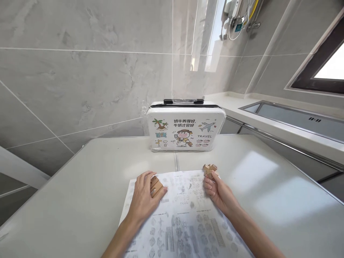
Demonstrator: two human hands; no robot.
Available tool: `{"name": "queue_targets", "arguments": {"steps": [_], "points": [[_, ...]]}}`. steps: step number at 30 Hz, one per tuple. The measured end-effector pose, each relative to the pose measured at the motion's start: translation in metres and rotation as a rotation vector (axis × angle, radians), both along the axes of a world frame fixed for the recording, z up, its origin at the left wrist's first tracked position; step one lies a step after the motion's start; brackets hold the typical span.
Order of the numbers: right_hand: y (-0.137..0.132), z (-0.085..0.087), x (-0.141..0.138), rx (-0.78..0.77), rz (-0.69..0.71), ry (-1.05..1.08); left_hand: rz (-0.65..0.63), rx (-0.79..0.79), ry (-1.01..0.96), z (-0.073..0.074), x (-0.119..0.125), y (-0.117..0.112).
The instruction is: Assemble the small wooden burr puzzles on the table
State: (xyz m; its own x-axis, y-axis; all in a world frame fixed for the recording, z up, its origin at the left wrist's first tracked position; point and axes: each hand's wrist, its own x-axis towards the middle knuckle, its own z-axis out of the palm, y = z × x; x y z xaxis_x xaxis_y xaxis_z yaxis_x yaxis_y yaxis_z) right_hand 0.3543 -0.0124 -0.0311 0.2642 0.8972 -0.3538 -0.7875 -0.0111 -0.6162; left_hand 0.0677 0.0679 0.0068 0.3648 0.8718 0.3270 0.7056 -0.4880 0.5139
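My left hand (146, 195) curls around a flat wooden puzzle piece (156, 186) with a slot or hole in it, which rests on the paper. Its fingers cover the left side of that piece. My right hand (219, 190) pinches a small wooden interlocking puzzle (209, 170) with jutting block ends, at the far right corner of the sheet. Under both hands lies a large white instruction sheet (182, 204) printed with rows of small grey diagrams; its print is too small to read.
A white cartoon-printed case (166, 125) with a black handle stands upright at the back of the white table (94, 190), near the tiled wall. To the right runs a counter with a sink (295, 116). Pipes and a yellow hose (252, 10) hang at upper right.
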Motion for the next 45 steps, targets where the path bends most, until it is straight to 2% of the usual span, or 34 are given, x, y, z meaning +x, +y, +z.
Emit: {"name": "queue_targets", "arguments": {"steps": [4, 7, 14, 17, 21, 25, 29, 33, 35, 39, 45], "points": [[0.003, -0.001, 0.005, -0.006, 0.005, 0.162, 0.055, 0.034, 0.038, -0.003, -0.026, 0.014], [0.004, 0.003, 0.006, 0.004, -0.001, 0.295, 0.118, 0.054, 0.071, -0.005, -0.035, 0.019], [0.000, 0.022, 0.011, 0.020, 0.012, 0.616, 0.155, 0.054, 0.239, -0.009, -0.036, 0.020], [-0.001, 0.025, 0.013, 0.038, 0.029, 0.621, 0.143, 0.059, 0.255, -0.008, -0.036, 0.019], [-0.001, 0.024, 0.008, 0.082, 0.096, 0.355, 0.124, 0.046, 0.239, -0.007, -0.034, 0.017], [-0.006, 0.029, -0.016, 0.047, 0.203, -0.031, 0.049, 0.009, 0.186, -0.007, -0.026, 0.011], [-0.017, 0.037, -0.044, 0.087, 0.426, -0.623, -0.051, -0.037, 0.134, -0.007, -0.015, 0.000], [-0.024, 0.031, -0.057, 0.245, 0.392, -1.273, -0.075, -0.088, 0.071, -0.005, -0.005, -0.010], [-0.026, 0.023, -0.063, 0.339, 0.381, -1.509, -0.055, -0.136, 0.023, -0.003, -0.002, -0.013], [-0.030, 0.010, -0.076, 0.419, 0.389, -1.743, 0.002, -0.244, -0.046, -0.001, -0.001, -0.016], [-0.031, 0.015, -0.083, 0.528, 0.439, -1.878, -0.010, -0.292, -0.117, 0.000, -0.001, -0.017]]}}
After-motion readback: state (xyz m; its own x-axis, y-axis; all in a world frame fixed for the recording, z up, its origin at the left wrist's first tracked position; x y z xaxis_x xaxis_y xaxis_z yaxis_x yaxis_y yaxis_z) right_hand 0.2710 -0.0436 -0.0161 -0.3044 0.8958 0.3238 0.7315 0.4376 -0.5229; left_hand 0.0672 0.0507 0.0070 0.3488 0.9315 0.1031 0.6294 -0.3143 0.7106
